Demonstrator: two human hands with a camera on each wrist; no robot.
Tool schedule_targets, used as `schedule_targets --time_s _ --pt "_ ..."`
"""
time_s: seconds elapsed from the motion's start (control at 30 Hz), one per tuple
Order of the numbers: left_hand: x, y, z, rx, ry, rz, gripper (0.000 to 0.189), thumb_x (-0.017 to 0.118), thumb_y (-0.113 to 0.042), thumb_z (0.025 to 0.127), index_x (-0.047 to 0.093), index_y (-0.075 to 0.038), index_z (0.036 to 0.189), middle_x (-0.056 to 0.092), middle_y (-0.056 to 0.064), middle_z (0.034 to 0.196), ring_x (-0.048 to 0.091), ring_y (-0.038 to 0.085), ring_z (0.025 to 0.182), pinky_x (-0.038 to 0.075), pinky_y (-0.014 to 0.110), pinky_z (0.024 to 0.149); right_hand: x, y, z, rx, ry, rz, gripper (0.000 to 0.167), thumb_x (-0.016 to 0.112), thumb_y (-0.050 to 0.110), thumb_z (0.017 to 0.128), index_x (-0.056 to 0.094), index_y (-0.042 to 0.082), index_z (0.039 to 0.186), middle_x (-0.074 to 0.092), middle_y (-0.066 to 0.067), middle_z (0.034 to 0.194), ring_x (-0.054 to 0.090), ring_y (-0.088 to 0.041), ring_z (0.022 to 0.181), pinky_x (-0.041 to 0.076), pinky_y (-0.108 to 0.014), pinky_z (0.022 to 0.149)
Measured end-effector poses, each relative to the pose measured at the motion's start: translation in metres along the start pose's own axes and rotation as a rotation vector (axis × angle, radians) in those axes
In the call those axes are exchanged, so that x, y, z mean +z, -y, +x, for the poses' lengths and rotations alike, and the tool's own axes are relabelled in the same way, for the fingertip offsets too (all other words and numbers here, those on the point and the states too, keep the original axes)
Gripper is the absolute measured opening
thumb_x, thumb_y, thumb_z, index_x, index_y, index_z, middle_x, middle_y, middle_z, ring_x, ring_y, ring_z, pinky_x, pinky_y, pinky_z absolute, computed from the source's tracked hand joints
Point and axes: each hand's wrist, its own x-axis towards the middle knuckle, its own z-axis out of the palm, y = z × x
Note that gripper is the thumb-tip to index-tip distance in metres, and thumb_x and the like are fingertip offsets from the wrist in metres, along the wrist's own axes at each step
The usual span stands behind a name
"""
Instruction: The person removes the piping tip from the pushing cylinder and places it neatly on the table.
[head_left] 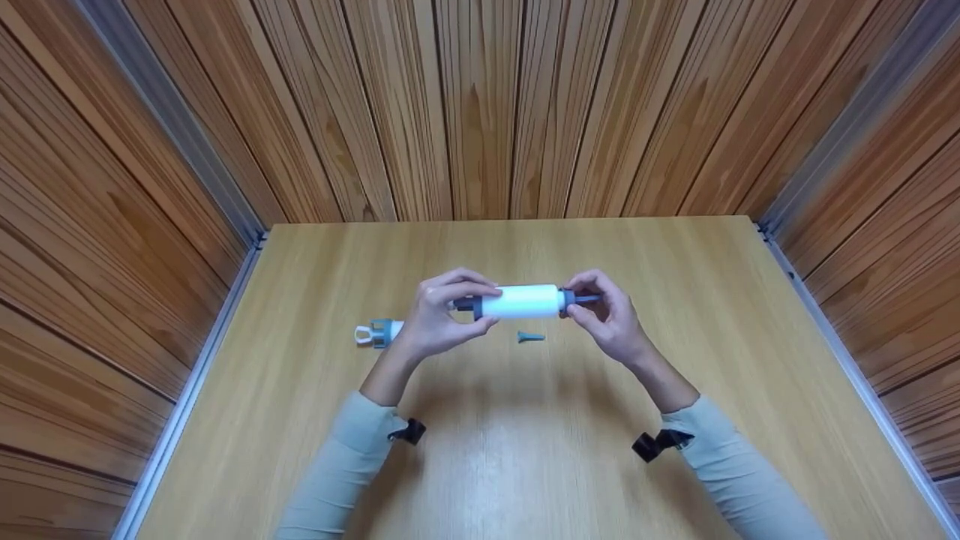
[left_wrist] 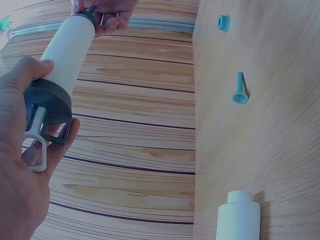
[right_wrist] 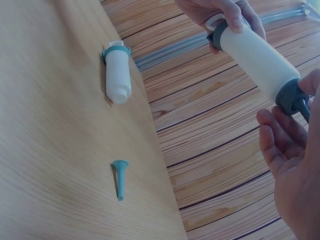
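Held level above the table is a white icing syringe (head_left: 523, 301) with dark teal end caps. At its collar end, my left hand (head_left: 450, 311) grips it, thumb on the white barrel and fingers round the far side. The collar's frame and white pull ring (left_wrist: 39, 150) show beside that palm in the left wrist view. My right hand (head_left: 611, 322) pinches the teal nozzle cap (right_wrist: 291, 96) at the other end; a thin teal nozzle sticks out past the fingers. Below the syringe, a loose teal nozzle (head_left: 531, 337) lies on the table.
A second white syringe (right_wrist: 118, 75) with a teal collar lies on the table (head_left: 510, 465) to the left, partly behind my left hand in the head view. A small teal ring-shaped piece (left_wrist: 223, 23) sits beyond the loose nozzle. Wood-plank walls (head_left: 480, 112) enclose the table.
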Motion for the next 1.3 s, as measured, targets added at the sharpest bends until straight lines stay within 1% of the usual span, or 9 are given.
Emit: schedule_targets --time_s 0.23,0.37,0.5,0.77,0.93,1.13,1.3 --pt "-0.001 0.000 0.000 -0.009 0.001 -0.004 0.032 0.092 -0.008 0.092 0.085 -0.007 0.123 0.080 0.016 0.128 0.079 0.033 0.118 0.070 0.035 0.098 0.000 0.001 0.000 -0.045 -0.022 -0.017 0.030 0.063 -0.023 0.094 0.057 -0.022 0.124 0.072 0.014 0.123 0.072 -0.002 0.108 0.064 -0.017 0.095" --pt "-0.001 0.000 0.000 -0.008 0.002 -0.010 0.031 0.092 -0.006 0.091 0.086 -0.006 0.122 0.080 0.017 0.127 0.080 0.034 0.116 0.070 0.034 0.097 0.000 0.000 0.000 -0.064 -0.040 -0.019 0.031 0.065 -0.026 0.091 0.059 -0.023 0.121 0.074 0.017 0.122 0.073 -0.001 0.109 0.062 -0.016 0.098" --pt "-0.001 -0.001 0.000 -0.012 0.006 -0.022 0.030 0.092 -0.004 0.091 0.086 -0.005 0.120 0.080 0.018 0.127 0.080 0.035 0.116 0.070 0.033 0.096 -0.001 -0.002 0.000 -0.079 -0.039 -0.009 0.031 0.065 -0.028 0.089 0.059 -0.024 0.119 0.075 0.017 0.121 0.074 0.000 0.109 0.062 -0.016 0.099" --pt "-0.006 -0.001 -0.002 -0.006 0.001 -0.045 0.031 0.091 -0.003 0.091 0.085 -0.005 0.122 0.079 0.018 0.128 0.080 0.035 0.117 0.069 0.032 0.098 -0.006 -0.006 -0.003 -0.098 -0.037 0.015 0.030 0.062 -0.028 0.090 0.059 -0.024 0.120 0.075 0.014 0.117 0.074 -0.001 0.101 0.064 -0.015 0.091" --pt "-0.011 0.002 -0.005 -0.002 -0.011 -0.041 0.031 0.091 -0.002 0.091 0.085 -0.005 0.121 0.079 0.019 0.127 0.079 0.036 0.117 0.068 0.029 0.098 -0.009 -0.007 -0.004 -0.125 -0.039 0.032 0.030 0.061 -0.029 0.089 0.058 -0.025 0.118 0.075 0.012 0.115 0.074 -0.001 0.100 0.063 -0.014 0.089" --pt "-0.017 0.005 -0.010 0.004 -0.027 -0.039 0.031 0.092 -0.001 0.090 0.086 -0.005 0.120 0.080 0.019 0.126 0.079 0.036 0.115 0.067 0.026 0.097 -0.012 -0.008 -0.005 -0.130 -0.034 0.032 0.030 0.060 -0.030 0.088 0.057 -0.026 0.118 0.074 0.013 0.115 0.073 0.000 0.101 0.063 -0.013 0.088" --pt "-0.021 0.005 -0.013 -0.010 -0.031 -0.034 0.031 0.092 -0.002 0.089 0.086 -0.005 0.120 0.080 0.018 0.126 0.079 0.034 0.114 0.067 0.025 0.096 -0.015 -0.008 -0.007 -0.130 -0.030 0.016 0.031 0.060 -0.030 0.088 0.057 -0.026 0.119 0.073 0.014 0.116 0.073 0.000 0.101 0.062 -0.013 0.088"
